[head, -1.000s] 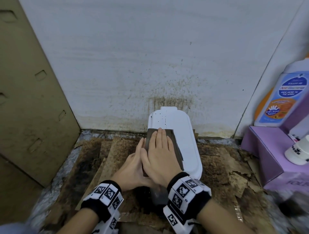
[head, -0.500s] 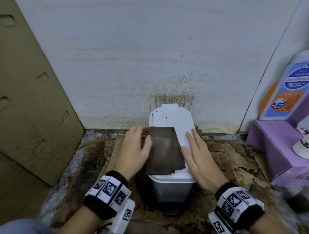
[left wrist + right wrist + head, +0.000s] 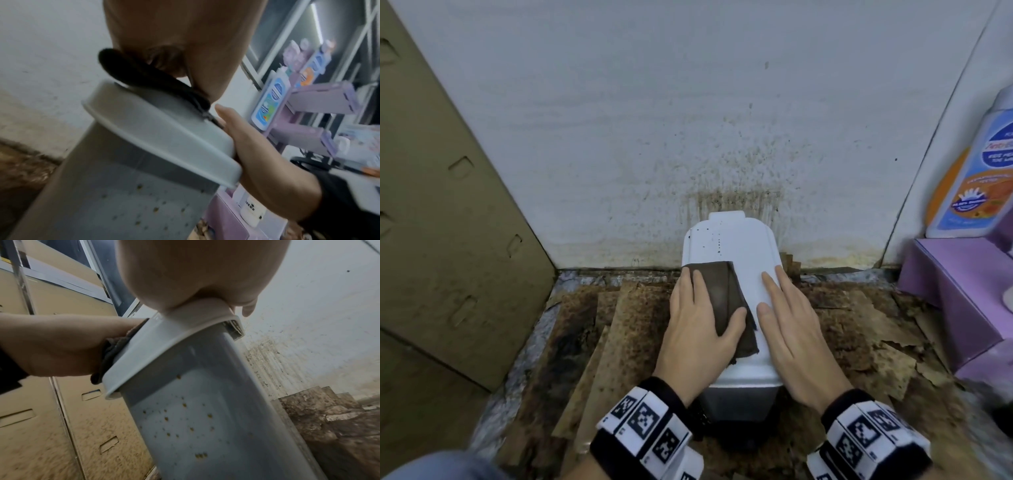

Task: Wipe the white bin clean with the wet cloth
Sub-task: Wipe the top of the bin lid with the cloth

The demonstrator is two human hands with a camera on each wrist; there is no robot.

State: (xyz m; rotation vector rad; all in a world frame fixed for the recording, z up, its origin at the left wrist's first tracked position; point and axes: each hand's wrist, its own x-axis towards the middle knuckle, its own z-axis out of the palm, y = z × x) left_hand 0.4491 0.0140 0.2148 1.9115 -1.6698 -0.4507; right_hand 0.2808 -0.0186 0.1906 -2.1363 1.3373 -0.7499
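Observation:
A small white bin (image 3: 743,250) with a closed lid stands against the stained wall; dark specks dot the far end of the lid and its sides (image 3: 205,426). A folded dark brown cloth (image 3: 726,291) lies on the left half of the lid. My left hand (image 3: 702,322) lies flat on the cloth with fingers straight and the thumb across its near part. My right hand (image 3: 787,322) rests flat on the lid's bare right half, fingers straight. In the left wrist view the cloth (image 3: 148,76) is pressed between palm and lid (image 3: 156,129).
A cardboard panel (image 3: 441,240) leans at the left. Stained, torn cardboard pieces (image 3: 626,329) cover the floor around the bin. At the right stands a purple box (image 3: 959,291) with a soap bottle (image 3: 976,171) on it. The wall (image 3: 739,178) behind is spattered.
A second ago my right hand pressed the cloth with the left beside it. The right hand moved off to the bare lid and the left hand has slid onto the cloth.

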